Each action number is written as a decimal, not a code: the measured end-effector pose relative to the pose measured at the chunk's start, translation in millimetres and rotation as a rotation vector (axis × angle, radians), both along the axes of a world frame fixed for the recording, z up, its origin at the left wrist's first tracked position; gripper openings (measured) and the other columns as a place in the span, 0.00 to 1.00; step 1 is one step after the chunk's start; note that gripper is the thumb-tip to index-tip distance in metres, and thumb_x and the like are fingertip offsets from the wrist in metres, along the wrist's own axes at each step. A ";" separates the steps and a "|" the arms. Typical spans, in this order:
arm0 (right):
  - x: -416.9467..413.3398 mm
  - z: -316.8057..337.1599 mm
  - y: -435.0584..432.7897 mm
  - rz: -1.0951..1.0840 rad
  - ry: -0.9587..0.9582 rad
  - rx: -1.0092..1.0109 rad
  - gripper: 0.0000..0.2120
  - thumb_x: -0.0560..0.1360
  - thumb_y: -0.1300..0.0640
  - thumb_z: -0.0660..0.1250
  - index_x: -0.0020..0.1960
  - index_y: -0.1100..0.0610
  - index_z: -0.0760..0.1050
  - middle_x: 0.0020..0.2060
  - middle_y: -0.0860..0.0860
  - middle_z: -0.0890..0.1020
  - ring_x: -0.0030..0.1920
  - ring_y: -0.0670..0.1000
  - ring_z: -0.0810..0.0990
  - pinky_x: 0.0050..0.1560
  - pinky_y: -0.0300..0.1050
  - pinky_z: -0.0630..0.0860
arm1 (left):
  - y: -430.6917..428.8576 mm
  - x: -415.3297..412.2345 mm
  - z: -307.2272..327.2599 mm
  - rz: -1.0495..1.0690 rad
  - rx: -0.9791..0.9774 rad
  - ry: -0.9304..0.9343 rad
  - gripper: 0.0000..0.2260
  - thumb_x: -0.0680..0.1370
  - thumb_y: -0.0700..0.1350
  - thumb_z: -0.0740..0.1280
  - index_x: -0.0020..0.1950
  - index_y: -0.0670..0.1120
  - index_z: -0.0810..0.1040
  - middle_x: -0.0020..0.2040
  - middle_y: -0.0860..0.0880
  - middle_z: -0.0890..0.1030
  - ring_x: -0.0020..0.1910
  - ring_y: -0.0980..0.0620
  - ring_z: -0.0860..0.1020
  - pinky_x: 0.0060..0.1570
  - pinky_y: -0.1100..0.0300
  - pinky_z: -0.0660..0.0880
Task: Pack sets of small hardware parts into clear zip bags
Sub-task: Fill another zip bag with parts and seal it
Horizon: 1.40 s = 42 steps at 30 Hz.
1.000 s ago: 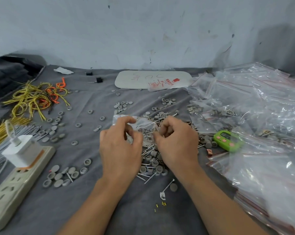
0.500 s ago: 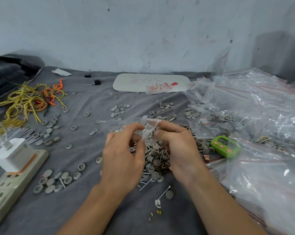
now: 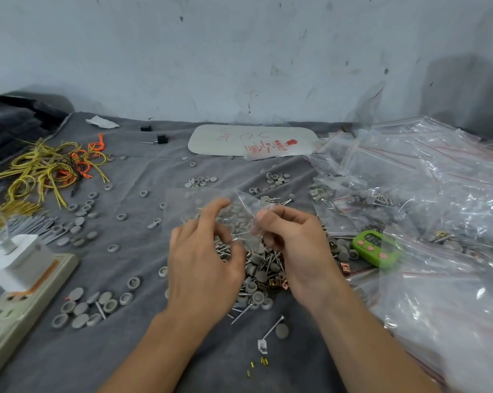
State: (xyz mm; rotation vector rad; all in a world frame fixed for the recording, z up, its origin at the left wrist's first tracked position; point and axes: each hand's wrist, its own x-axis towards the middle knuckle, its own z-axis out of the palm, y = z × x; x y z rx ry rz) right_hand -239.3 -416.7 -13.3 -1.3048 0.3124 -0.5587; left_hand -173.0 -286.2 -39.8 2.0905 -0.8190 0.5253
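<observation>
head cam, 1 view | faces forward and down | near the table (image 3: 143,350) | wall (image 3: 239,52) behind

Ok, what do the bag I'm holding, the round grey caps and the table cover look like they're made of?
The bag: thin clear plastic film, glossy; it crinkles and parts show through it. The grey caps: likely moulded plastic, matte and evenly grey, though rubber is possible. The table cover: grey cloth, matte and soft-looking, with creases; weave too fine to tell.
</observation>
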 end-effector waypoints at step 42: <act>19.5 -17.7 -3.6 0.317 0.070 -0.489 0.21 0.64 0.63 0.78 0.54 0.46 0.87 0.41 0.51 0.88 0.38 0.47 0.82 0.42 0.45 0.77 | 10.6 30.5 -7.6 -0.169 0.199 -0.051 0.39 0.63 0.39 0.77 0.74 0.51 0.71 0.59 0.55 0.78 0.62 0.53 0.74 0.72 0.57 0.64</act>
